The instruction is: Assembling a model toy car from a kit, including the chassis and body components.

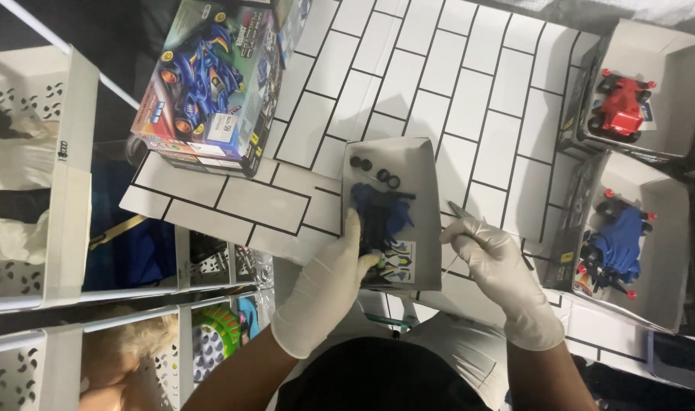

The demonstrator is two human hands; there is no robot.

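The left hand [328, 285] grips the tray [427, 164] beside the blue car body [378, 213]. The right hand [500, 262] pinches tweezers [460, 212]. Tilting the tray could roll its loose tyres [374, 171] out.

The head camera is looking steeply down from close above the white tiled surface [454, 91], facing its far edge.

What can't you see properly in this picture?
Head view:
- Blue car body in the open grey box: partly behind the left hand.
- Thin tool in the right hand: too small to identify.
- Sticker sheet: blurred.
- Red car: too small for detail.
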